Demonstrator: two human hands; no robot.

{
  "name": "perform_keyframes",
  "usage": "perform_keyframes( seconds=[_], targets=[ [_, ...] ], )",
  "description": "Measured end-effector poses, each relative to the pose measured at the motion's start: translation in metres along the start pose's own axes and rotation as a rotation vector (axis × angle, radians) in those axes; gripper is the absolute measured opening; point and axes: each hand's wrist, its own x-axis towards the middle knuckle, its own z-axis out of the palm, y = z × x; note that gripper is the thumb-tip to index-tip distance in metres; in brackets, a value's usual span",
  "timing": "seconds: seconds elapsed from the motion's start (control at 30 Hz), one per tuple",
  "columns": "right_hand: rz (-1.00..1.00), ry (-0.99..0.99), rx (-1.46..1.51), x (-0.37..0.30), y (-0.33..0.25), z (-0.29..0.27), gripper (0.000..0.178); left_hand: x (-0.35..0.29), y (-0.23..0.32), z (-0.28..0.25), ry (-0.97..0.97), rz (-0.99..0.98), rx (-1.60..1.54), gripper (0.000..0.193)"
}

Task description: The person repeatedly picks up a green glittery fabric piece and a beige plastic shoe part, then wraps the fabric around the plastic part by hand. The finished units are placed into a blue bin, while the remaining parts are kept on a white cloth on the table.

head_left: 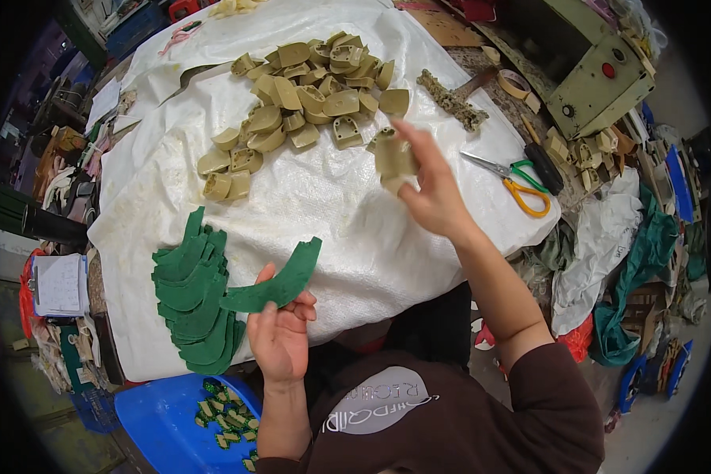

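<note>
My left hand [280, 344] pinches a curved strip of green leather-like material [280, 287] between thumb and fingers, just above the cloth's near edge. To its left lies an overlapping stack of similar green pieces [193, 296]. A tan shoe heel [393, 162] is in my right hand [436, 193], thumb on the near side and fingers on the far side; it is slightly blurred. Beyond both hands spreads a heap of bare tan heels [292, 95], some showing hollow undersides with holes.
White sheeting [332, 229] covers the table. Scissors [505, 175] with green and orange handles lie at right, beside a black-handled tool [543, 167]. A metal machine [584, 87] stands far right. At lower left, a blue bin [154, 411] holds small green-and-tan pieces.
</note>
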Motion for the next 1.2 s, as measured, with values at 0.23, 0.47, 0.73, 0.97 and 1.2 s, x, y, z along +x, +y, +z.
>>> perform_keyframes(
  seconds=[0.23, 0.47, 0.73, 0.97, 1.2],
  targets=[
    [-0.018, -0.275, -0.636, -0.039, 0.002, -0.010, 0.064, -0.002, -0.008, 0.005, -0.010, -0.037, 0.068, 0.045],
    [-0.085, -0.088, -0.521, -0.057, 0.005, -0.033, 0.042, -0.005, -0.004, 0.004, 0.013, -0.031, 0.190, 0.043],
    [-0.239, -0.252, 0.384, -0.067, -0.084, 0.011, 0.045, -0.011, -0.005, 0.006, -0.002, 0.099, 0.193, 0.040],
    [-0.496, -0.100, 0.354, -0.077, -0.079, 0.065, 0.047, -0.027, 0.007, 0.018, -0.068, 0.079, 0.132, 0.038],
    [-0.547, -0.070, 0.310, -0.078, -0.078, 0.069, 0.049, -0.031, 0.009, 0.021, -0.090, 0.118, 0.226, 0.039]
  ],
)
